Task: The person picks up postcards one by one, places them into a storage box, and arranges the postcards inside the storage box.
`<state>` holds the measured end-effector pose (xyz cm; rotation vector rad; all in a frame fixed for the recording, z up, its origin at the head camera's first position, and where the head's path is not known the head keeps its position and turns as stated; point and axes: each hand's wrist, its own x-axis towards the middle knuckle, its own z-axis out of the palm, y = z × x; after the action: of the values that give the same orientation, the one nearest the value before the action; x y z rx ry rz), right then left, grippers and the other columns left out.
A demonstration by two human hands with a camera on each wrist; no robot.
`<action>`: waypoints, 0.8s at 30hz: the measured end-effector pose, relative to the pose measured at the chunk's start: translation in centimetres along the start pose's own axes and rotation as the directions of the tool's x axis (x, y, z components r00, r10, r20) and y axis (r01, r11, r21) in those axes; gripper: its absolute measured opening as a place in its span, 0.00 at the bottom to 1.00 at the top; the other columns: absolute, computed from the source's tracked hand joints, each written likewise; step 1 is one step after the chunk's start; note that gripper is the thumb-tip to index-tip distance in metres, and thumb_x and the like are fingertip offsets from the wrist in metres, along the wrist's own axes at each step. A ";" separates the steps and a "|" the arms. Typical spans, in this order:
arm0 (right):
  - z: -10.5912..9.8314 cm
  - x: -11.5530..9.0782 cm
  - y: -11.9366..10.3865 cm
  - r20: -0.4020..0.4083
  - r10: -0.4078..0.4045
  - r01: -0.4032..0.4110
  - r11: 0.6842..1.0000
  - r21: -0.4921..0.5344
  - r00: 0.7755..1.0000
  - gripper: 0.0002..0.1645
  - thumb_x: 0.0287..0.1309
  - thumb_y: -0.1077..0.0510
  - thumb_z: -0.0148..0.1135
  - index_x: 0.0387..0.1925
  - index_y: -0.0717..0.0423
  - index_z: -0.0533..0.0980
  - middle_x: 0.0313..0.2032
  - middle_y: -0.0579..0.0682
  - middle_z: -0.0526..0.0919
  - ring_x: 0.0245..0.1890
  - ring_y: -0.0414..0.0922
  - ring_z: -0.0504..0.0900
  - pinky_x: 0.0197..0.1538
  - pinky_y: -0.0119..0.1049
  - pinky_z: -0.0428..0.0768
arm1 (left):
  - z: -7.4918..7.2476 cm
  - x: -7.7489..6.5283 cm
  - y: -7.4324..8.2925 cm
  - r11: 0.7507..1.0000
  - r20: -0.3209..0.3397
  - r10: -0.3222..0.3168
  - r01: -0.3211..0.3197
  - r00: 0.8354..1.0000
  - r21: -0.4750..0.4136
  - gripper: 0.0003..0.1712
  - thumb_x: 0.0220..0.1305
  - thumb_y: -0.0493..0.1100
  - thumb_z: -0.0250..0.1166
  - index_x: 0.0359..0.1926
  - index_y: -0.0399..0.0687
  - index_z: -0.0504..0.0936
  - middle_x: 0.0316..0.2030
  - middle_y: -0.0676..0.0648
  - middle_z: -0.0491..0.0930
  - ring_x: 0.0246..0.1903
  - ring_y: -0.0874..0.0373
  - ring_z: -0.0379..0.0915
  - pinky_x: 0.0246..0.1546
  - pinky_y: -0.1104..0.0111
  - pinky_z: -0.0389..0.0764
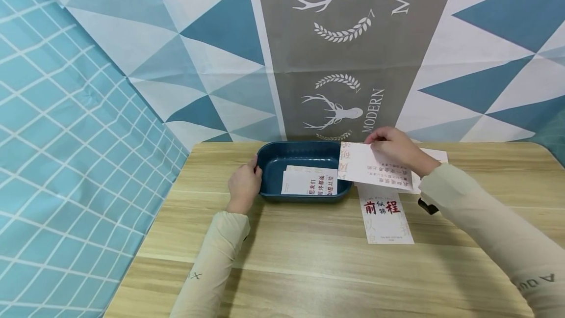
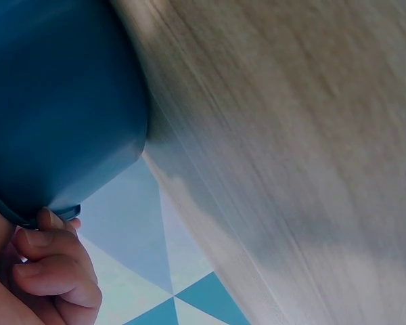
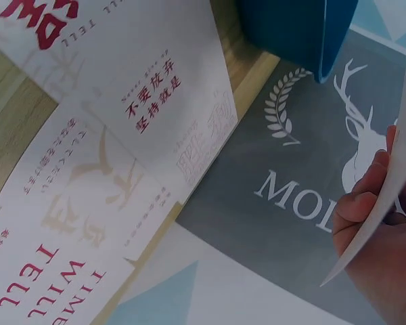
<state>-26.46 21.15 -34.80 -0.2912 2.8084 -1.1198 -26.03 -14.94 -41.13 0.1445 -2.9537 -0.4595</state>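
A dark blue rectangular tray point(image 1: 304, 199) stands at the table's far edge with printed paper cards point(image 1: 302, 183) inside. My left hand point(image 1: 244, 186) grips its left rim; the left wrist view shows curled fingers point(image 2: 57, 277) at the lip. With my right hand point(image 1: 397, 151) I pinch a white printed card point(image 1: 359, 163) by its upper edge, raised partly over the tray's right end. Under and beside it, more cards lie on the table, one with large red and black characters point(image 1: 384, 217). In the right wrist view the held card point(image 3: 399, 135) appears edge-on, and lying cards point(image 3: 149, 95) overlap.
The wood-grain table point(image 1: 300, 259) reaches toward me. A patterned cloth wall point(image 1: 212, 38) rises right behind the tray, and a blue gridded cloth point(image 1: 79, 151) hangs on the left. A small black object point(image 1: 427, 206) shows beneath my right wrist.
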 end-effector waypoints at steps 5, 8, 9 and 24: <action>0.4 0.2 -0.3 0.003 -0.008 0.008 1.000 -0.002 1.000 0.16 0.61 0.63 0.47 0.45 0.64 0.76 0.49 0.63 0.74 0.47 0.56 0.70 0.53 0.49 0.65 | 0.0 0.0 0.0 1.000 0.008 0.000 0.000 1.000 -0.001 0.23 0.68 0.47 0.51 0.64 0.56 0.70 0.37 0.42 0.83 0.28 0.49 0.76 0.25 0.59 0.74; 0.6 0.3 -0.4 0.005 -0.017 0.017 1.000 -0.002 1.000 0.16 0.61 0.63 0.47 0.45 0.64 0.77 0.48 0.63 0.75 0.47 0.55 0.71 0.53 0.48 0.65 | 0.0 0.0 0.0 1.000 0.009 -0.006 0.006 1.000 0.001 0.24 0.68 0.47 0.52 0.64 0.57 0.70 0.36 0.42 0.83 0.28 0.50 0.76 0.25 0.59 0.74; 0.6 0.4 -0.5 0.008 -0.021 0.021 1.000 0.002 1.000 0.16 0.61 0.63 0.47 0.45 0.64 0.77 0.48 0.63 0.75 0.47 0.55 0.71 0.53 0.48 0.65 | 0.0 0.0 0.0 1.000 0.008 -0.007 0.007 1.000 0.000 0.24 0.68 0.47 0.52 0.64 0.57 0.70 0.37 0.42 0.83 0.29 0.50 0.76 0.25 0.59 0.74; 2.1 1.5 -1.7 0.033 -0.047 0.047 0.999 0.004 0.998 0.15 0.59 0.63 0.49 0.45 0.63 0.77 0.47 0.61 0.76 0.46 0.54 0.72 0.53 0.48 0.66 | -0.1 0.0 0.0 1.000 0.008 -0.010 0.011 1.000 -0.020 0.24 0.67 0.46 0.52 0.64 0.57 0.70 0.41 0.42 0.83 0.33 0.48 0.78 0.29 0.56 0.76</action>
<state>-27.35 18.19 -35.14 -0.3739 2.7841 -1.1182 -26.06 -14.98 -41.05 0.1563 -2.9565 -0.4923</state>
